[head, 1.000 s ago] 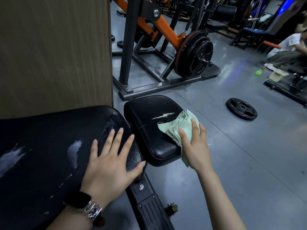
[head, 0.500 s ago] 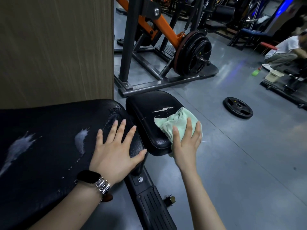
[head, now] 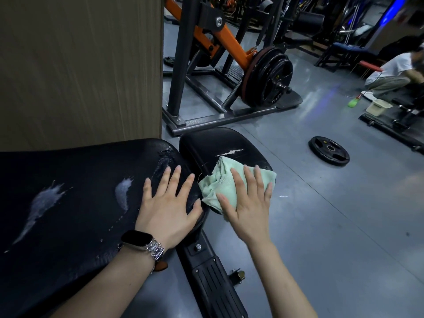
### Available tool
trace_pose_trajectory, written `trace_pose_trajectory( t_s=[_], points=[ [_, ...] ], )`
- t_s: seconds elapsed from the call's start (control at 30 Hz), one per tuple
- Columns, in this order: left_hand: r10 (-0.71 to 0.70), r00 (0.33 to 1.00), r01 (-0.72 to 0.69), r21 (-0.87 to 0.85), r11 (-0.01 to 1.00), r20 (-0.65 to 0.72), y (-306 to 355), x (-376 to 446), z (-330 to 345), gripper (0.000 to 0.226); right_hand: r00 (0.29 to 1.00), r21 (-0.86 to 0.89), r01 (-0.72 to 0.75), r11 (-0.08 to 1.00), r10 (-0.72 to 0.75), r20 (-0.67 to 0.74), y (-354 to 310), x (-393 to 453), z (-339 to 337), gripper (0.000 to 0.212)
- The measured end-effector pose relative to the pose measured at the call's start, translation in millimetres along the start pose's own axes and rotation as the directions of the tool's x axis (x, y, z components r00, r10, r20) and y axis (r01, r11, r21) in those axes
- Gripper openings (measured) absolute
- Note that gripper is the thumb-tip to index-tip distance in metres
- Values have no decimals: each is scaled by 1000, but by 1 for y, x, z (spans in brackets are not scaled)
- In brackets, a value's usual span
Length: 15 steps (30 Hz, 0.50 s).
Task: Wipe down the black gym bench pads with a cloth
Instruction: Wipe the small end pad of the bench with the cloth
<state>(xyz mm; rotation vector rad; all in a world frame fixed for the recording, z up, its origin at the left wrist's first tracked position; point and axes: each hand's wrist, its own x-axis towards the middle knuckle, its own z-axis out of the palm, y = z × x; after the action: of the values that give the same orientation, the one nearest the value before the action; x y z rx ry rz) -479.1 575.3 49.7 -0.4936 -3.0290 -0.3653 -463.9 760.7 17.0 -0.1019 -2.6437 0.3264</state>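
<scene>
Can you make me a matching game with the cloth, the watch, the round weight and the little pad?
Things:
1. cloth
2. watch
3. loose weight plate
4. small pad

Descriptions:
A. flat on the grey floor
B. has a white tear
C. pale green, under the right hand
D. on the left wrist

Pairs: 1-C, 2-D, 3-A, 4-B
</scene>
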Motion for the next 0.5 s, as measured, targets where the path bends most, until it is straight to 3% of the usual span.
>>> trace_pose_trajectory(
  t_s=[0.07, 0.23, 0.5],
  points=[
    [-1, 1000, 1, 6, 1000, -6, 0, 0, 0, 78, 998, -4, 63, 998, -63, -3, 6, 4, -1, 70],
    [8, 999, -8, -1, 1000, -31, -1, 0, 2, 78, 998, 44, -24, 999, 27, -63, -14, -6, 7, 62],
    [27, 996, -25, 27, 999, -85, -4, 0, 7, 73, 999, -136, -36, 990, 41, 35, -32, 1, 3, 57]
  ],
)
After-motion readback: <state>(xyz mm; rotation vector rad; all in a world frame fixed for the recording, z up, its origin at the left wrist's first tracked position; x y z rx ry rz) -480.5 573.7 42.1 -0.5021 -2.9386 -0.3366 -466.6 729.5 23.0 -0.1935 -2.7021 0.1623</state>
